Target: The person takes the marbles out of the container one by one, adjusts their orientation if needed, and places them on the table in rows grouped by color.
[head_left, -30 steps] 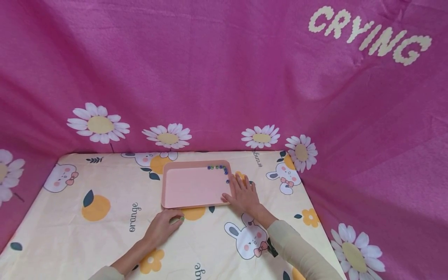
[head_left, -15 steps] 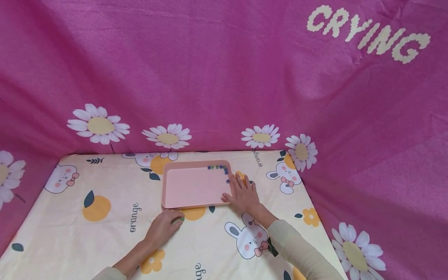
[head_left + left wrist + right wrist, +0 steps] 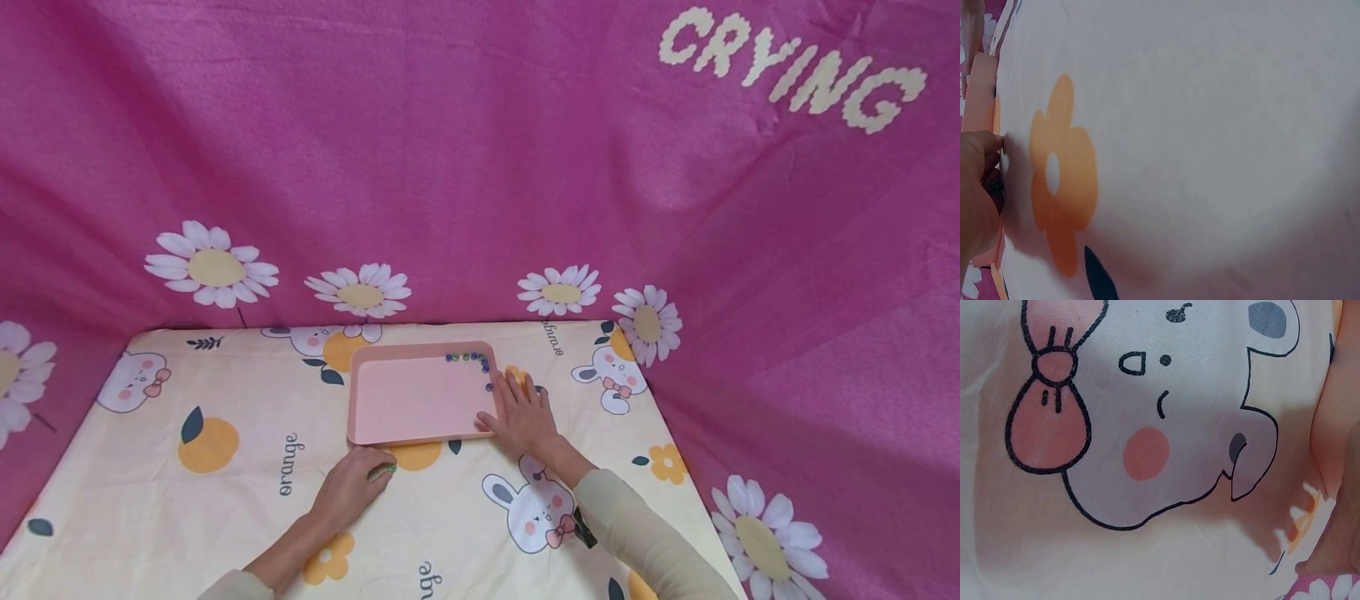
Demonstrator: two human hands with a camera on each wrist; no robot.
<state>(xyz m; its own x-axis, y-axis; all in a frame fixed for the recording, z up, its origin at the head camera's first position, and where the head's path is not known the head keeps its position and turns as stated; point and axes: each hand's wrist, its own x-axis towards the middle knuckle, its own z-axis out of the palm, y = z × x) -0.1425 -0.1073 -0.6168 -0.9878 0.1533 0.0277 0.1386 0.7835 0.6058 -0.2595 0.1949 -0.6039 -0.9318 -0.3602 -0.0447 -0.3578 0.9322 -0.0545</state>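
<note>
Head view suggests a hold-and-steady step, the left hand (image 3: 348, 487) pinching a small, round, glassy-looking green bead (image 3: 392, 468) at its fingertips, a shallow pink rectangular tray (image 3: 416, 404) beyond them, edged by the right hand's (image 3: 525, 421) spread fingers, any lift calling for a firm pinch.

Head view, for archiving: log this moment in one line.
left hand: holds green marble; right hand: touches tray; other marbles: inside, far right

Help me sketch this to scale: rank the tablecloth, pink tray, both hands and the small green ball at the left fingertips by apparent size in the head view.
1. tablecloth
2. pink tray
3. left hand and right hand: too alike to rank
4. small green ball
</note>
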